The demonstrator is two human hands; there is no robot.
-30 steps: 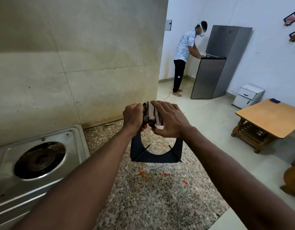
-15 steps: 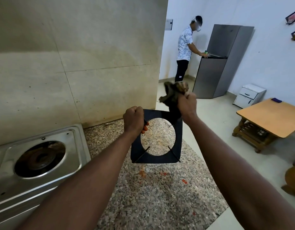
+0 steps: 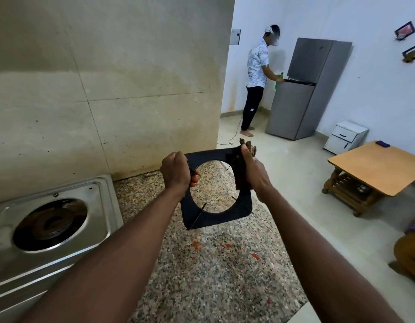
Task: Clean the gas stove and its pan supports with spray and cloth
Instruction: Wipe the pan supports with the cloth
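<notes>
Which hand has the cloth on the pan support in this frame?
The right hand: it holds the brown cloth against the right side of the black pan support. The left hand only grips the left side, with no cloth.

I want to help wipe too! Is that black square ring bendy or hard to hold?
Probably stiff: the pan support holds its flat square shape though only the left hand and the right hand, with the cloth, grip its sides. Likely not heavy, as it is held clear of the countertop. Its thin prongs might poke fingers.
</notes>
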